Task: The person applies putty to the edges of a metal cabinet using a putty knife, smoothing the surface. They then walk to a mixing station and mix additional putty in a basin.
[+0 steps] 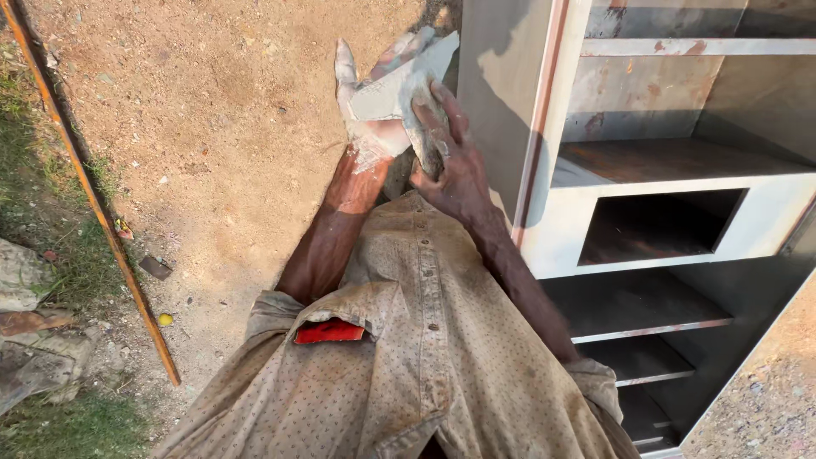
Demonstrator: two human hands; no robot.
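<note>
My left hand (374, 127) is raised palm up over the sandy ground, its palm and fingers smeared with grey paste. A flat grey blade (399, 81), also coated in paste, lies across that palm. Against it, my right hand (455, 161) has its fingers closed on a crumpled grey piece (422, 127). I cannot tell whether this piece is cloth or paper. Both hands are just left of the grey metal cabinet (552, 229), near its front edge and not touching it.
The cabinet lies open at the right, with several shelves (637, 310) and rusty patches. A long rusty rod (93, 204) runs across the ground at left, beside grass and stones (34, 340). Sandy dirt (221, 127) lies ahead.
</note>
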